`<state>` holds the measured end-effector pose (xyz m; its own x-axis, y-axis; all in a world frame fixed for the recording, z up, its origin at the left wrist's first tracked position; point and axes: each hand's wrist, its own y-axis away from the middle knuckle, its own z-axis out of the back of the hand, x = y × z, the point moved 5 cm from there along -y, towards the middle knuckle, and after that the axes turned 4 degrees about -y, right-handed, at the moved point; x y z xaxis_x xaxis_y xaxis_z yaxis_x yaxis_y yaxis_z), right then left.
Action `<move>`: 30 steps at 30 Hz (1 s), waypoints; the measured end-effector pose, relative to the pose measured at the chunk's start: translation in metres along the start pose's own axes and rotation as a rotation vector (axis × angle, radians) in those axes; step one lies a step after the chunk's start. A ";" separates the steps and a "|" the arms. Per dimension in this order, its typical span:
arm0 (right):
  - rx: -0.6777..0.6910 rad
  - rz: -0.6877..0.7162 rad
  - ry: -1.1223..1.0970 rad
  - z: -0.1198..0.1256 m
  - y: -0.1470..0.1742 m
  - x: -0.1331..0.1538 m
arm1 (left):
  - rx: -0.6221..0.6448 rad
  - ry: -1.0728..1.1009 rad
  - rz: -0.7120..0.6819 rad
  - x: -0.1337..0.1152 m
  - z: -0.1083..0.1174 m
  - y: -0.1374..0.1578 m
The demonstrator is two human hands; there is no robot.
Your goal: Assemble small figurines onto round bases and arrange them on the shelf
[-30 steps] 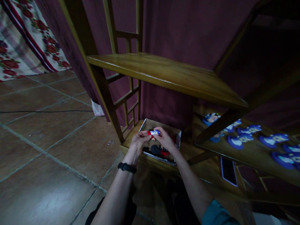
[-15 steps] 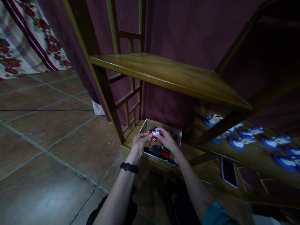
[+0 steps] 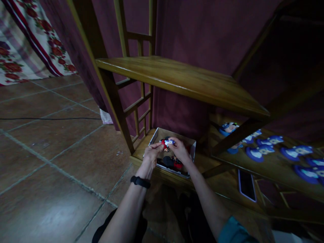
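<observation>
Over a shallow cardboard box [image 3: 193, 150] on the low shelf, both hands are closed on one small figurine [image 3: 168, 143] with red, white and blue-purple parts. My left hand [image 3: 152, 154], with a dark band at the wrist, pinches its red end. On the blue-purple end are the thumb and fingers of my right hand [image 3: 180, 149]. Below the hands, inside the box, lies a red and black figurine [image 3: 177, 164] beside a dark round piece [image 3: 167, 161]. The fingers hide part of the held figurine.
A wooden shelf board [image 3: 177, 76] crosses above the box. To the right, several blue-purple figurines [image 3: 260, 152] lie on another shelf, with a phone [image 3: 247, 185] below them. A shelf post [image 3: 118, 111] stands left of the box. A cable [image 3: 50, 119] crosses the tiled floor.
The held figurine has turned slightly between my fingers. Both hands stay at nearly the same place over the box, and the view has shifted slightly.
</observation>
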<state>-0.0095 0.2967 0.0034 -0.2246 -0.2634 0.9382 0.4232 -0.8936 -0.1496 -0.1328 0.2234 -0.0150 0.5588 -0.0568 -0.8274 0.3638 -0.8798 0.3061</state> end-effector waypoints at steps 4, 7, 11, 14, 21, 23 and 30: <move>-0.041 -0.018 -0.017 0.000 0.002 0.001 | -0.038 0.026 -0.006 0.000 0.000 0.000; -0.002 -0.005 -0.003 0.000 0.004 0.005 | -0.052 0.039 0.016 -0.001 -0.001 0.002; 0.064 0.020 0.069 0.000 0.006 0.011 | -0.086 0.044 0.067 -0.002 0.002 0.005; 0.053 0.035 0.101 0.000 0.007 0.013 | -0.093 0.047 0.055 -0.003 0.003 0.007; -0.005 -0.018 0.018 -0.002 0.005 0.006 | -0.106 -0.032 -0.095 -0.004 -0.004 0.013; -0.022 -0.020 -0.008 -0.001 0.004 0.005 | -0.123 -0.040 -0.116 -0.004 -0.006 0.014; 0.008 0.010 0.017 0.000 0.006 0.007 | -0.111 0.038 -0.066 -0.002 -0.005 0.014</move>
<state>-0.0088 0.2897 0.0094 -0.2348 -0.2784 0.9313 0.4325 -0.8880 -0.1564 -0.1251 0.2142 -0.0063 0.5579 0.0191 -0.8297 0.4797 -0.8232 0.3036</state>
